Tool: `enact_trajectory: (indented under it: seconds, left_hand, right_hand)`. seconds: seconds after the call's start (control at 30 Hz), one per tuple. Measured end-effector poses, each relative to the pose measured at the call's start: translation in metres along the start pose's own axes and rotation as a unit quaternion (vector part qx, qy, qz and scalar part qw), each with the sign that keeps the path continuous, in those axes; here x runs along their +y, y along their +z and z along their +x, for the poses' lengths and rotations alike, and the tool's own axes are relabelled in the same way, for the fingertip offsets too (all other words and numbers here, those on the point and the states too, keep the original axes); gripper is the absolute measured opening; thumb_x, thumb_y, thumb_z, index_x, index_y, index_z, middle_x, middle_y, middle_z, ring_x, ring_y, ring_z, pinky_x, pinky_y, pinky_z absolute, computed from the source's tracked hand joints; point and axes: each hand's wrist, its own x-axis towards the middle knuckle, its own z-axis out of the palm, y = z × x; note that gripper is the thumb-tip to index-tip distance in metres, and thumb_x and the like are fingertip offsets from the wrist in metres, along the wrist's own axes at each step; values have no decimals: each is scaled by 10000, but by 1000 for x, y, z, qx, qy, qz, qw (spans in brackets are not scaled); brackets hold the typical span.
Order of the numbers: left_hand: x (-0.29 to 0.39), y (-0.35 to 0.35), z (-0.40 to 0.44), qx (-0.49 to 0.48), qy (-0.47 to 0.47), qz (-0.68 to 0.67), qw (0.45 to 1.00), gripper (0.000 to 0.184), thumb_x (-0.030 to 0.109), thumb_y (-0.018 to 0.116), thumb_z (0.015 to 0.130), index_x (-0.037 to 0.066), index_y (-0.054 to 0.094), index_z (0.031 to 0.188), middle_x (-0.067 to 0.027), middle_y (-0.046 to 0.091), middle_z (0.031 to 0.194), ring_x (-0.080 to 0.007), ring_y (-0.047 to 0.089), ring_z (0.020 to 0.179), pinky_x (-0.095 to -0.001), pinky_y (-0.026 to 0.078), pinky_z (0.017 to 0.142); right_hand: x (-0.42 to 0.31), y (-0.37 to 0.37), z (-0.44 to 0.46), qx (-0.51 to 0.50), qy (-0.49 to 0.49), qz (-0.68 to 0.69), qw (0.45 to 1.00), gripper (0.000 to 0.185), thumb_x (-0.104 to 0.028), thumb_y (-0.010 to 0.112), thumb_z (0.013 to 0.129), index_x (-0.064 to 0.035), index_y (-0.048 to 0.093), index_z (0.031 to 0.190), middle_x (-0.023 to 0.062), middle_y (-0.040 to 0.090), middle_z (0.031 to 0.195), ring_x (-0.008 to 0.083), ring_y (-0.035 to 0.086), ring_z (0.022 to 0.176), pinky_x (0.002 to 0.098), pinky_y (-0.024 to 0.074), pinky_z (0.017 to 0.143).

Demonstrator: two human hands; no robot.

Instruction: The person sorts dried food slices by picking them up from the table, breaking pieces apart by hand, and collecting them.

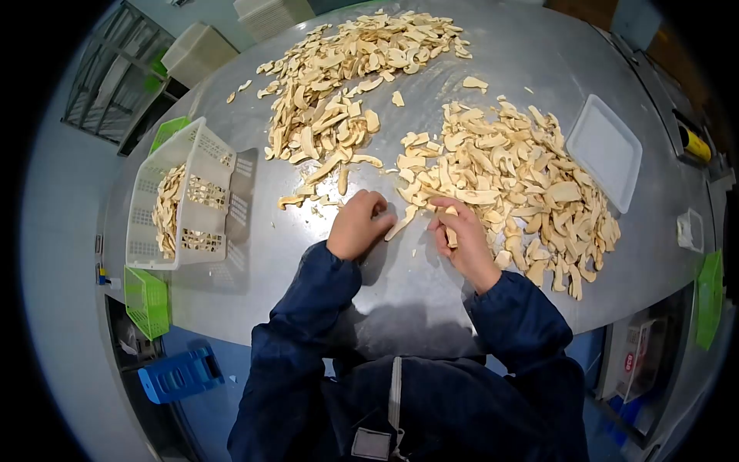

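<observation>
My right hand (pixel 464 240) has its fingers closed around a pale mushroom slice (pixel 452 235), part of which shows between them. It is at the near edge of a broad pile of dried mushroom slices (pixel 523 169). To its left, my left hand (pixel 356 225) rests low over the metal table with curled fingers and a small gap between thumb and forefinger; I see nothing held in it. One long mushroom slice (pixel 400 223) lies just beside the left thumb, and whether they touch is unclear. A second pile of mushroom slices (pixel 331 92) stretches across the far side.
On the left of the steel table (pixel 300 262) a white perforated basket (pixel 204 165) contains more slices. A white tray (pixel 606 150) lies right of the near pile. Green baskets (pixel 146 300) and a blue plastic stool (pixel 181 375) are at lower left.
</observation>
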Motion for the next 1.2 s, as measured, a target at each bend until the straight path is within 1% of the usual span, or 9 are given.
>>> enact_trajectory:
  seconds: [0.2, 0.33, 0.43, 0.63, 0.77, 0.83, 0.97, 1.1, 1.2]
  left_hand:
    - [11, 10, -20, -25, 17, 32, 999, 191, 170, 689, 736, 32, 565, 783, -109, 572, 743, -332, 568, 706, -382, 465, 646]
    - [18, -7, -26, -143, -79, -180, 970, 146, 137, 654, 802, 18, 585, 852, -99, 611, 719, -197, 578, 632, -304, 454, 599]
    - [19, -12, -31, -189, -25, -213, 958, 146, 127, 618, 841, 18, 617, 938, -96, 616, 749, -154, 569, 680, -274, 448, 641]
    - [14, -4, -33, -160, 46, -252, 953, 137, 120, 589, 876, -5, 625, 919, -57, 612, 772, -137, 544, 690, -267, 441, 657]
    - [23, -10, -34, -115, -47, -359, 925, 159, 125, 589, 872, 16, 625, 984, -49, 598, 733, -106, 553, 681, -248, 429, 617]
    - [25, -6, -34, -70, -56, -398, 913, 198, 107, 585, 881, 32, 568, 1063, -7, 557, 689, -37, 518, 633, -199, 392, 543]
    - [40, 4, -37, -35, -64, -354, 932, 208, 108, 584, 877, 36, 498, 1053, -24, 555, 658, -71, 514, 544, -219, 398, 487]
    - [37, -6, -43, -73, -16, -303, 950, 314, 65, 589, 857, 29, 483, 1151, -47, 594, 828, -93, 560, 761, -232, 450, 671]
    - [-8, -34, -32, 125, 0, -73, 990, 413, 123, 613, 824, 11, 483, 1200, -171, 584, 1076, -286, 561, 1001, -384, 438, 861]
  right_hand:
    - [7, 4, -2, -4, -18, -86, 996, 254, -55, 502, 864, 5, 516, 1111, 72, 556, 707, 97, 414, 408, 236, 301, 368]
    - [7, 13, -8, 25, -86, -367, 926, 194, -155, 575, 858, -30, 582, 1007, 28, 586, 656, 76, 460, 479, 226, 331, 416]
    - [19, 8, -4, -11, -129, -420, 898, 174, -182, 623, 838, -44, 604, 940, 9, 586, 624, 63, 458, 495, 221, 336, 438]
    - [5, 11, -10, -79, 70, -219, 970, 200, -243, 548, 906, -47, 575, 878, -1, 523, 600, 69, 436, 477, 211, 325, 432]
    - [5, 5, -3, -2, 14, 249, 968, 247, -283, 434, 964, -55, 508, 1020, -16, 404, 597, 69, 315, 420, 229, 225, 376]
    - [9, 3, -3, -47, 32, 165, 985, 225, -262, 436, 967, -54, 506, 1019, -8, 420, 616, 65, 319, 424, 222, 232, 381]
    - [16, 24, -14, -75, 42, -28, 996, 99, -141, 502, 936, -57, 522, 983, 2, 459, 638, 63, 367, 442, 209, 249, 384]
    - [21, 18, -11, -35, 56, -1, 998, 64, -104, 564, 880, -72, 527, 921, 14, 486, 650, 80, 409, 451, 205, 276, 382]
    - [23, 3, -5, -27, 52, 110, 992, 64, -134, 548, 883, -78, 515, 880, 28, 512, 682, 116, 476, 503, 244, 352, 419]
